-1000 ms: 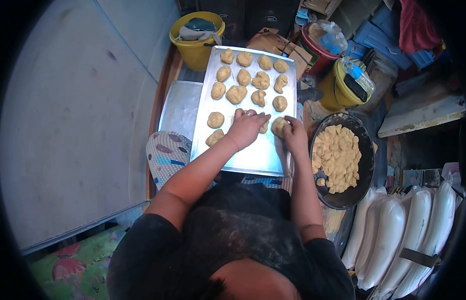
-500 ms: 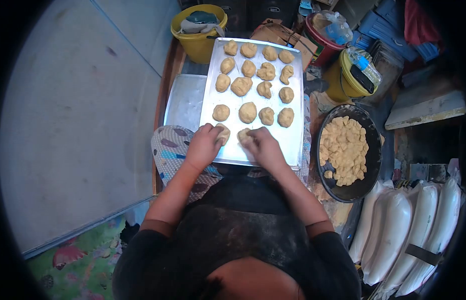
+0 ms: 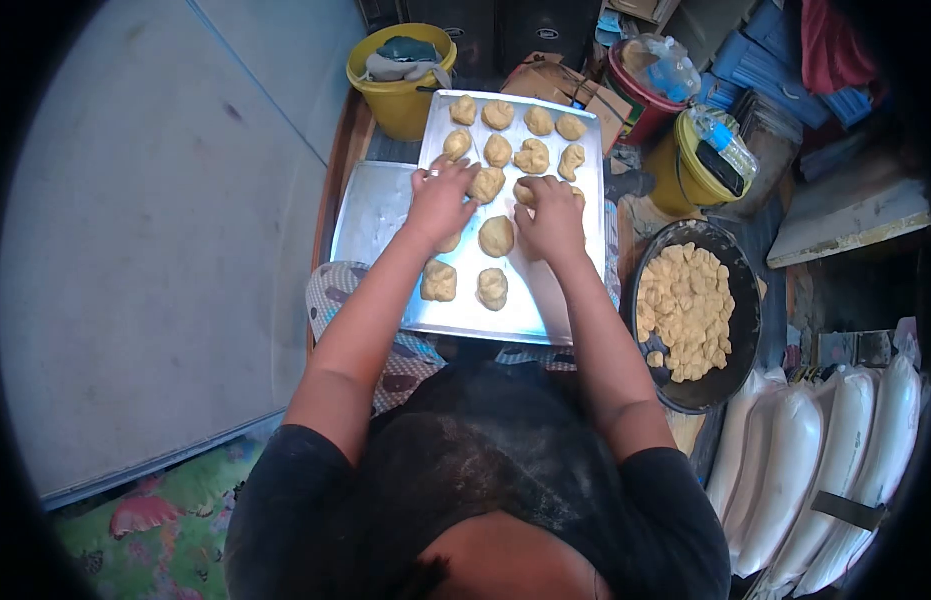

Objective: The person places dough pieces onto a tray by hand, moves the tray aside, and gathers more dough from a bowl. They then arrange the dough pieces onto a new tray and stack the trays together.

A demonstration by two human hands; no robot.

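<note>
A metal tray [image 3: 455, 318] rests at my lap with several rows of dough lumps on it. My left hand [image 3: 443, 200] lies over the left side of the third row, fingers apart, beside a larger lump [image 3: 487, 184]. Over the right side of that row is my right hand [image 3: 551, 215], its fingers curved down at a partly hidden lump [image 3: 525, 192]. Nearer my body sit a squarish lump [image 3: 438, 281] and a rounder lump [image 3: 492, 289], both untouched. The hands hide some lumps beneath them.
At the right a black basin [image 3: 753, 325] holds many dough pieces. A second metal tray [image 3: 363, 215] lies under the left edge. Beyond are a yellow bucket [image 3: 390, 108], a red bucket [image 3: 657, 122] and another yellow bucket [image 3: 671, 178]. White filled bags [image 3: 785, 470] stand at lower right.
Both hands have left the two nearest lumps and moved forward to the third row. Those two lumps now lie uncovered on the tray. The view has shifted slightly.
</note>
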